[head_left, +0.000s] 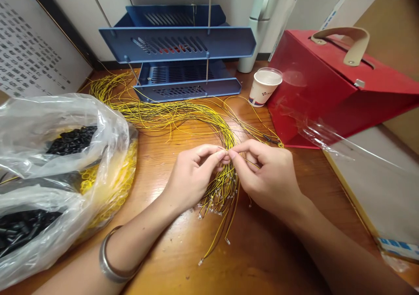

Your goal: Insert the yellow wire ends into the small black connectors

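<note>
A long bundle of thin yellow wires (183, 114) with small clear ends lies across the wooden table (262, 251). My left hand (193, 175) and my right hand (265, 175) meet over the near end of the bundle. Both pinch at the wires with thumb and fingertips, which touch each other at the middle. The wire ends fan out below my hands. A metal bangle (109, 262) sits on my left wrist.
A clear plastic bag (49, 173) with black parts and yellow wire coils lies at left. Blue stacked letter trays (178, 46) stand at the back. A paper cup (264, 87), a white flask (258, 24) and a red box with a handle (340, 81) are at right.
</note>
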Motion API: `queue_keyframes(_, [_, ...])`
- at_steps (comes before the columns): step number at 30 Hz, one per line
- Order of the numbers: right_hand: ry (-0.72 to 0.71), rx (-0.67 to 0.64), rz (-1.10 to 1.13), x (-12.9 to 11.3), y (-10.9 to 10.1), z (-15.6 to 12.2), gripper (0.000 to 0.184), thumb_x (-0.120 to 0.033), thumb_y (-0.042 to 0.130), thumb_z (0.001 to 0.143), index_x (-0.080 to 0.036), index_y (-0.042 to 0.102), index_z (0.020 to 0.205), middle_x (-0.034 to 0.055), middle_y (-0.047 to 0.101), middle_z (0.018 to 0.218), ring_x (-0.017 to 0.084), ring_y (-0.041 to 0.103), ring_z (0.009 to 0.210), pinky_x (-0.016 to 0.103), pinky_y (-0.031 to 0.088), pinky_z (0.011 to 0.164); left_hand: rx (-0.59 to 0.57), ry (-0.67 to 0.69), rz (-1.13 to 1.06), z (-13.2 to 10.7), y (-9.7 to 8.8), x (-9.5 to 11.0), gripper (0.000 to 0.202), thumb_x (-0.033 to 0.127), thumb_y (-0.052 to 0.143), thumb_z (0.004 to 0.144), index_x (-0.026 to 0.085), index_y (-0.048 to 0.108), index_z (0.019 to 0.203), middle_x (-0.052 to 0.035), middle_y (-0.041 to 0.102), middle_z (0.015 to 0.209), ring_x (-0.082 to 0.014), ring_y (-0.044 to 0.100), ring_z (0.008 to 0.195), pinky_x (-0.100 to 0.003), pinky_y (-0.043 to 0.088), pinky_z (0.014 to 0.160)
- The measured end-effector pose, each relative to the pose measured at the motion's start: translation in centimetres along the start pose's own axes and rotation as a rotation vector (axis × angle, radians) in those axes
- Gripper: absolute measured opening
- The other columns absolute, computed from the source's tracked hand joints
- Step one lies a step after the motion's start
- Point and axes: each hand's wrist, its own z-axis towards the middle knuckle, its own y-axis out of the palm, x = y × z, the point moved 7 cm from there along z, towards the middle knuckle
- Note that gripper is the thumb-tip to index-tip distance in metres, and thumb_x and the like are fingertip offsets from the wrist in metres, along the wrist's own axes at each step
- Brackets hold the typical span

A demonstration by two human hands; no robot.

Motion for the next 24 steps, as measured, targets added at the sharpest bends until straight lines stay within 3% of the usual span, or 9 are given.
queue_keyframes(3, [0.001,-0.015,0.003,-0.1,0.1,0.0,0.011,-0.017,0.059,0.080,-0.016,0.066,0.072,-0.0096,0.033,0.044,0.006,0.032,0.040,0.022,0.028,0.045,0.006,-0.012,-0.012,0.1,0.0,-0.1,0.016,0.030,0.065,0.086,0.016,0.071,0.083,-0.0030,0.071,0.079,-0.0101,0.063,0.070,-0.020,0.051,0.065])
queue_keyframes(8, [0.000,-0.035,0.002,-0.2,0.2,0.0,0.011,-0.017,0.059,0.081,-0.016,0.066,0.073,-0.0096,0.032,0.044,0.006,0.031,0.040,0.022,0.028,0.045,0.084,0.013,-0.002,0.1,-0.4,0.4,0.015,0.028,0.077,0.073,0.013,0.074,0.075,-0.0050,0.073,0.073,-0.0127,0.063,0.064,-0.022,0.049,0.056])
queue_keyframes(14, [-0.013,-0.037,0.029,-0.3,0.2,0.0,0.011,-0.017,0.058,0.082,-0.016,0.066,0.073,-0.0098,0.031,0.045,0.006,0.030,0.040,0.022,0.028,0.045,0.157,-0.008,0.005,0.1,-1.1,0.6,0.016,0.026,0.083,0.066,0.014,0.073,0.069,-0.0030,0.073,0.070,-0.0114,0.063,0.061,-0.021,0.049,0.056])
queue_keyframes(20, [-0.012,-0.036,0.033,-0.3,0.2,-0.1,0.013,-0.018,0.058,0.082,-0.017,0.066,0.072,-0.0097,0.030,0.045,0.006,0.030,0.040,0.022,0.028,0.046,0.095,-0.039,0.014,0.2,-0.6,0.3,0.014,0.028,0.075,0.076,0.014,0.073,0.077,-0.0030,0.070,0.070,-0.0115,0.061,0.062,-0.022,0.050,0.059])
queue_keyframes(24, [0.024,-0.053,0.053,-0.3,0.2,0.0,0.013,-0.018,0.058,0.082,-0.016,0.065,0.071,-0.0100,0.029,0.045,0.006,0.029,0.040,0.022,0.027,0.045,0.071,0.025,0.080,0.0,-0.5,0.6,0.016,0.031,0.068,0.083,0.015,0.072,0.082,-0.0040,0.070,0.076,-0.0125,0.061,0.067,-0.022,0.049,0.061])
